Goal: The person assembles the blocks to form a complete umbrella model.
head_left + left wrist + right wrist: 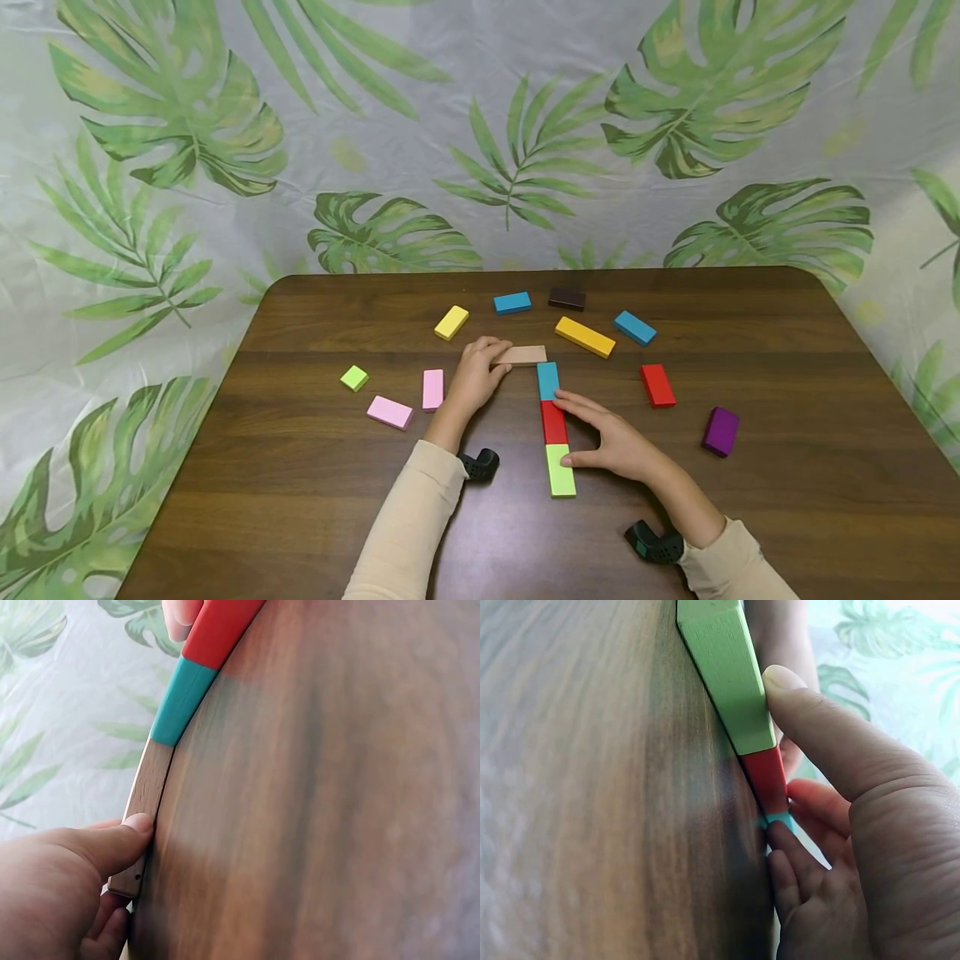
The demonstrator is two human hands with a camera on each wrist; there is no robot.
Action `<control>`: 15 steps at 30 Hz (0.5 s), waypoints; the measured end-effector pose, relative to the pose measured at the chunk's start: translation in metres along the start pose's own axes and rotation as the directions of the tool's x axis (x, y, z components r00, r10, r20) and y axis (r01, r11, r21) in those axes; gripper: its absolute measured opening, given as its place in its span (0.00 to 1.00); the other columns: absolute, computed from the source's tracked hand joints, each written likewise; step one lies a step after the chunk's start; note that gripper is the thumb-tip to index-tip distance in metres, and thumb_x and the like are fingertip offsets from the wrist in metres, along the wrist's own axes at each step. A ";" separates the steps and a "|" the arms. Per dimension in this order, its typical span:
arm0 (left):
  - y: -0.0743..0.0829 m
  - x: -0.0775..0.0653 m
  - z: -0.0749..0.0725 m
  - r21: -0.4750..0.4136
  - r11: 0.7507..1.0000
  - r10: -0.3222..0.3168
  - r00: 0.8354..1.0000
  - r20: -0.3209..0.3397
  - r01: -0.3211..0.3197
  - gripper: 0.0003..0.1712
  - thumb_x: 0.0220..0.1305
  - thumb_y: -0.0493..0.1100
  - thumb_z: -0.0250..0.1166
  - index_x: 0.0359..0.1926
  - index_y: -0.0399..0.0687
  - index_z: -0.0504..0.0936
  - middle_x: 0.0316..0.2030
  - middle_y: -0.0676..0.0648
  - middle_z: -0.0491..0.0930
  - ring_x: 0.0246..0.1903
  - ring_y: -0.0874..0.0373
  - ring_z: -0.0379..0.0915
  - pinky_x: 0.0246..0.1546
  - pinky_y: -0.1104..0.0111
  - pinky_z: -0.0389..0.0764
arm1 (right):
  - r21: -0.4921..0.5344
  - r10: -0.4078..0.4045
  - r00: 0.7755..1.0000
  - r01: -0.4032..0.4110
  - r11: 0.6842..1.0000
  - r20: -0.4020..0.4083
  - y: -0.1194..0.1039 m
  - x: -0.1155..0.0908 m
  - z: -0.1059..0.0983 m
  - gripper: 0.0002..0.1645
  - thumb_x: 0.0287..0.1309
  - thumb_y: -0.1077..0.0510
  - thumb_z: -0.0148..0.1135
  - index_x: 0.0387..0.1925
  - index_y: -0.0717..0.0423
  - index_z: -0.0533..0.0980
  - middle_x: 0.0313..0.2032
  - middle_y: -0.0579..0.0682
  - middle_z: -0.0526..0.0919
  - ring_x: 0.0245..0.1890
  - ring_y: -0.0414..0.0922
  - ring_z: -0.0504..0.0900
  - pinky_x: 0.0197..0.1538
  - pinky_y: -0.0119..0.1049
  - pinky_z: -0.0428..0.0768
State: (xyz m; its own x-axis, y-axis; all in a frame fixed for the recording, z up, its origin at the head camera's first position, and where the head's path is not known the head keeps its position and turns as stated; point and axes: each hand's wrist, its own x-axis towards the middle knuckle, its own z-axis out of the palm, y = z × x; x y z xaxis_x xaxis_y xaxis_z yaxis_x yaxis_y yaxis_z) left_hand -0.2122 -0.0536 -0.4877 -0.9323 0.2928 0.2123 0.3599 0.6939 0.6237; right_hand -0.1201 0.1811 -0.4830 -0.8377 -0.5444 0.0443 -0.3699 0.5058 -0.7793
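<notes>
Evidently, the left hand (474,377) pinched the wooden block (525,356).
The spread right hand (619,443) needed to steady the near row (555,428).

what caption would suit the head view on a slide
Left hand grips a plain wooden block; right hand touches a blue-red-green block row.

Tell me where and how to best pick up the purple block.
Probably come from above and pinch the purple block mid-length, across its two long sides: it lies flat, is longer than wide, and sits apart from the nearest red block.
</notes>
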 end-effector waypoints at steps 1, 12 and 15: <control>0.000 0.000 0.000 0.001 1.000 -0.001 1.000 0.004 0.001 0.19 0.56 0.39 0.64 0.51 0.45 0.77 0.46 0.47 0.74 0.50 0.48 0.64 0.52 0.62 0.64 | -0.001 0.000 1.000 0.000 1.000 -0.002 -0.001 0.000 0.000 0.45 0.43 0.44 0.69 0.63 0.50 0.63 0.64 0.48 0.58 0.63 0.50 0.56 0.58 0.54 0.59; 0.000 -0.001 -0.001 0.008 1.000 -0.012 1.000 0.023 0.012 0.19 0.57 0.40 0.63 0.51 0.46 0.77 0.47 0.47 0.73 0.50 0.49 0.64 0.52 0.62 0.65 | -0.004 -0.002 1.000 0.002 1.000 0.001 0.000 0.000 0.000 0.45 0.44 0.42 0.68 0.63 0.50 0.63 0.64 0.48 0.58 0.63 0.50 0.56 0.57 0.54 0.59; 0.000 -0.001 -0.001 0.006 1.000 -0.010 1.000 0.020 0.010 0.19 0.57 0.40 0.63 0.51 0.46 0.77 0.47 0.47 0.73 0.50 0.49 0.64 0.52 0.62 0.64 | -0.005 -0.003 1.000 0.003 1.000 0.001 0.000 0.000 0.000 0.45 0.44 0.42 0.67 0.63 0.49 0.62 0.64 0.47 0.58 0.63 0.50 0.56 0.57 0.54 0.59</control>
State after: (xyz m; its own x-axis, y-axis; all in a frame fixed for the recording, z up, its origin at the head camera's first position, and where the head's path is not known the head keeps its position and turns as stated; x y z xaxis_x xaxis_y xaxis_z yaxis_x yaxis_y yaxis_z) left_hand -0.2113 -0.0545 -0.4873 -0.9348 0.2993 0.1910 0.3512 0.7003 0.6215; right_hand -0.1199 0.1815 -0.4831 -0.8362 -0.5465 0.0456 -0.3743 0.5080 -0.7758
